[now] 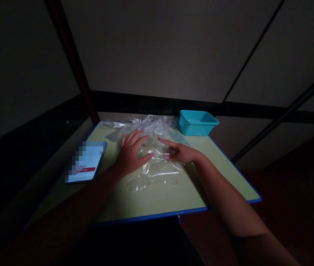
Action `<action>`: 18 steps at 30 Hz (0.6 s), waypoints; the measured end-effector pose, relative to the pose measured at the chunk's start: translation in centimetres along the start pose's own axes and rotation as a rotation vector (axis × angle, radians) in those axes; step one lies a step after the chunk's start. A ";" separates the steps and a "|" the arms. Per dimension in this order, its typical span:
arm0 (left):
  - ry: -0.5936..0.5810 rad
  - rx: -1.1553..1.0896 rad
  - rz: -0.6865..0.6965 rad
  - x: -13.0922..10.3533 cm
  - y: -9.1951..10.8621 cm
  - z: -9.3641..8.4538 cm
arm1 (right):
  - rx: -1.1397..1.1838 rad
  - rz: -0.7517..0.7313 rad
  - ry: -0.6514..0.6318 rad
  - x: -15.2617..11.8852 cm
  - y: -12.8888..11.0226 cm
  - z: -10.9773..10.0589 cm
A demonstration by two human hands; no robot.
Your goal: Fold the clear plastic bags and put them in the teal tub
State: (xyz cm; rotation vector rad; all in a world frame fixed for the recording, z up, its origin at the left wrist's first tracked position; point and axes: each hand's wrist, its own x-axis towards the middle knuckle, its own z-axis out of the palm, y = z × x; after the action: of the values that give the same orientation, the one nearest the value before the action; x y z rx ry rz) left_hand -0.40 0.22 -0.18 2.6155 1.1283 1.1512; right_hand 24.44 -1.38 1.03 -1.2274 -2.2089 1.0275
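Clear, crinkled plastic [162,170] lies spread over the middle of the light green table [145,207], and more of it is bunched towards the back edge. On its left side rests my left hand [132,153], palm down, its fingers spread and its thumb reaching across the plastic. From the right comes my right hand [179,150], index finger stretched out over the plastic and the other fingers curled low at it. Whether those curled fingers pinch the plastic is too dim to tell.
A turquoise basket [197,128] stands at the table's back right corner. Near the left edge lies a phone [87,162] with its screen lit. Dark panels rise behind the table, which has a blue rim.
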 end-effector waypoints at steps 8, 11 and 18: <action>-0.529 0.183 0.023 -1.3 -0.1 1.0 | -0.147 0.309 0.133 0.5 0.4 0.2; -0.661 0.133 -0.003 -1.6 -0.4 1.1 | -0.239 0.361 0.222 0.8 0.4 0.4; -0.561 -0.013 -0.086 -1.4 -0.2 1.2 | -0.372 0.330 0.281 1.2 0.0 1.2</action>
State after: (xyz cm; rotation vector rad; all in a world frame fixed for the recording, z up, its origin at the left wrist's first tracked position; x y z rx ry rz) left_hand -0.32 -0.30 -1.99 2.5901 1.0774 0.3585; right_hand 22.99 -0.85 0.30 -1.8229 -2.0731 0.5145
